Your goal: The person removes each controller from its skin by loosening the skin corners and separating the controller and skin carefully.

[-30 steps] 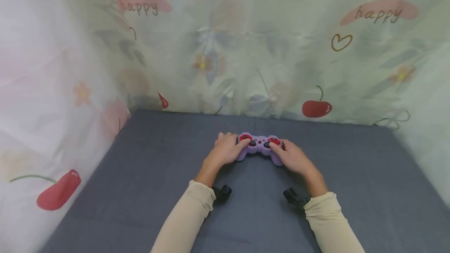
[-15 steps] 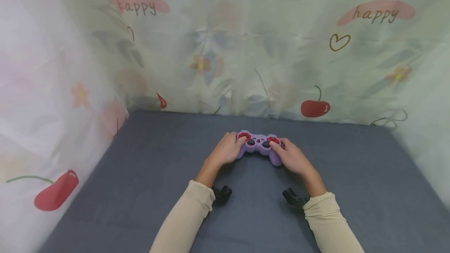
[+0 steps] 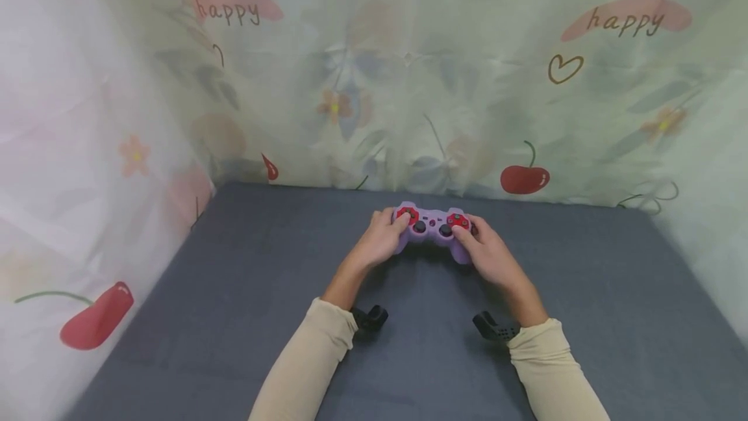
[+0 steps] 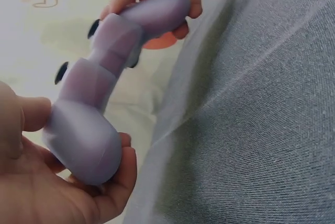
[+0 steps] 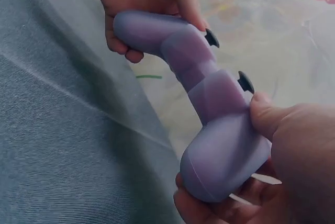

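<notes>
Two hands, the left hand (image 3: 380, 240) and the right hand (image 3: 491, 255), grip the opposite handles of one purple game controller (image 3: 432, 236), with thumbs on its upper side and fingers curled beneath. It is held above the grey cloth (image 3: 245, 317), near the far edge. Further out come beige sleeves (image 3: 306, 362) and, behind the cloth, a patterned curtain (image 3: 409, 89).

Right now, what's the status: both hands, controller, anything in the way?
Left hand and right hand gripping opposite ends. Purple controller held level, off the grey cloth. Nothing seen blocking either hand.
</notes>
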`<move>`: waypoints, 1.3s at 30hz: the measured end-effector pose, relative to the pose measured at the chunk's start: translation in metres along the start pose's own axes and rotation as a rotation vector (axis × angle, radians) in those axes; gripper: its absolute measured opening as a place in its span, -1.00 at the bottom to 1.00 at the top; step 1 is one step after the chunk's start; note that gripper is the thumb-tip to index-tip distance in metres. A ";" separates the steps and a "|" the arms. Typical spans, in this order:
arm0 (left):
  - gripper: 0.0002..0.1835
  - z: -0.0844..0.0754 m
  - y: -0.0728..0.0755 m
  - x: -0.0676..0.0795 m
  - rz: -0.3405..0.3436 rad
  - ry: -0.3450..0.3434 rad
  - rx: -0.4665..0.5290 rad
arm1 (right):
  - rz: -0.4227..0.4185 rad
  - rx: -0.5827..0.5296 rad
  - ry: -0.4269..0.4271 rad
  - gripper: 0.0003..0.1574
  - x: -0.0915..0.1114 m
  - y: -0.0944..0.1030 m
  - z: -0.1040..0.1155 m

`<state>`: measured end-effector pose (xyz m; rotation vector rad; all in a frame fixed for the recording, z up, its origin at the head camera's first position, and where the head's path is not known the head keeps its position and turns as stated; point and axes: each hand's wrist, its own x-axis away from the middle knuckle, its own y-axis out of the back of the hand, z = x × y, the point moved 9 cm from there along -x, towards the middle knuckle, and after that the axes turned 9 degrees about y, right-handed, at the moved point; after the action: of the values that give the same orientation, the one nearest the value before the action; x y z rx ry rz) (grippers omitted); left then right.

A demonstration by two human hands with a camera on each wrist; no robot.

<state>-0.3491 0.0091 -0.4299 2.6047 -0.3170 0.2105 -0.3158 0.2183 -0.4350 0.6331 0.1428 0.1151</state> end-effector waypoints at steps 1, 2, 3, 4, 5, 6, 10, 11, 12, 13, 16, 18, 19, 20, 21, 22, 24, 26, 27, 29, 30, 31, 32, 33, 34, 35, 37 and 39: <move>-0.46 -0.002 0.000 0.000 0.001 -0.019 0.019 | -0.011 -0.004 0.003 -0.06 0.000 0.002 0.002; -0.47 -0.004 0.001 0.001 0.000 -0.036 0.031 | -0.018 -0.008 0.006 -0.05 0.001 0.004 0.004; -0.47 -0.006 0.001 0.001 -0.005 -0.056 0.040 | -0.026 -0.013 0.012 -0.04 0.001 0.005 0.007; -0.45 -0.008 0.001 0.001 -0.006 -0.072 0.052 | -0.034 -0.021 0.019 -0.04 0.002 0.007 0.009; -0.43 -0.009 0.002 0.002 -0.006 -0.087 0.065 | -0.040 -0.026 0.030 -0.03 0.002 0.008 0.012; -0.39 -0.010 0.001 0.002 -0.002 -0.091 0.077 | -0.045 -0.033 0.042 -0.04 0.002 0.010 0.015; -0.14 -0.011 -0.003 0.003 0.034 -0.056 0.103 | -0.049 -0.072 0.105 -0.10 0.004 0.015 0.024; -0.08 -0.010 -0.004 0.003 0.039 -0.046 0.097 | -0.049 -0.079 0.121 -0.11 0.004 0.015 0.025; -0.04 -0.010 -0.005 0.003 0.041 -0.038 0.090 | -0.047 -0.090 0.133 -0.12 0.005 0.016 0.026; -0.02 -0.011 -0.005 0.003 0.043 -0.039 0.087 | -0.047 -0.100 0.145 -0.13 0.005 0.016 0.027; 0.00 -0.013 -0.005 0.005 0.047 -0.059 0.097 | -0.048 -0.125 0.179 -0.14 0.006 0.015 0.029; -0.01 -0.015 -0.004 0.006 0.052 -0.077 0.118 | -0.051 -0.132 0.203 -0.14 0.007 0.016 0.031; -0.02 -0.015 -0.004 0.006 0.053 -0.083 0.130 | -0.052 -0.139 0.212 -0.13 0.007 0.016 0.032; -0.03 -0.016 -0.003 0.007 0.052 -0.091 0.145 | -0.053 -0.142 0.220 -0.12 0.008 0.016 0.033; -0.03 -0.018 -0.002 0.007 0.051 -0.100 0.158 | -0.053 -0.142 0.229 -0.10 0.008 0.016 0.034; -0.03 -0.019 -0.001 0.007 0.047 -0.110 0.168 | -0.052 -0.143 0.236 -0.09 0.008 0.016 0.035; -0.04 -0.021 0.001 0.007 0.043 -0.125 0.192 | -0.048 -0.142 0.251 -0.06 0.008 0.016 0.036; -0.04 -0.023 0.003 0.007 0.044 -0.138 0.209 | -0.045 -0.143 0.267 -0.04 0.008 0.016 0.037; -0.05 -0.024 0.003 0.008 0.049 -0.144 0.217 | -0.042 -0.145 0.276 -0.04 0.008 0.016 0.038; -0.08 -0.025 0.004 0.008 0.055 -0.152 0.231 | -0.033 -0.161 0.296 -0.04 0.008 0.015 0.040; -0.11 -0.025 0.004 0.008 0.061 -0.157 0.246 | -0.029 -0.166 0.303 -0.04 0.008 0.015 0.041; -0.13 -0.026 0.005 0.008 0.065 -0.163 0.259 | -0.026 -0.175 0.313 -0.04 0.008 0.015 0.042; -0.16 -0.026 0.006 0.009 0.064 -0.166 0.268 | -0.022 -0.183 0.324 -0.05 0.008 0.014 0.043; -0.19 -0.026 0.006 0.009 0.061 -0.171 0.275 | -0.019 -0.190 0.332 -0.05 0.008 0.014 0.045; -0.21 -0.027 0.007 0.010 0.059 -0.177 0.280 | -0.016 -0.199 0.340 -0.05 0.008 0.014 0.046; -0.23 -0.027 0.008 0.010 0.058 -0.181 0.284 | -0.016 -0.202 0.346 -0.06 0.008 0.014 0.047; -0.25 -0.028 0.008 0.011 0.055 -0.188 0.275 | -0.019 -0.210 0.355 -0.08 0.009 0.015 0.048; -0.25 -0.030 0.008 0.012 0.056 -0.195 0.258 | -0.026 -0.206 0.361 -0.09 0.010 0.017 0.049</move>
<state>-0.3420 0.0149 -0.3979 2.8805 -0.4588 0.0152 -0.2988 0.2056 -0.3869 0.4005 0.4814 0.2162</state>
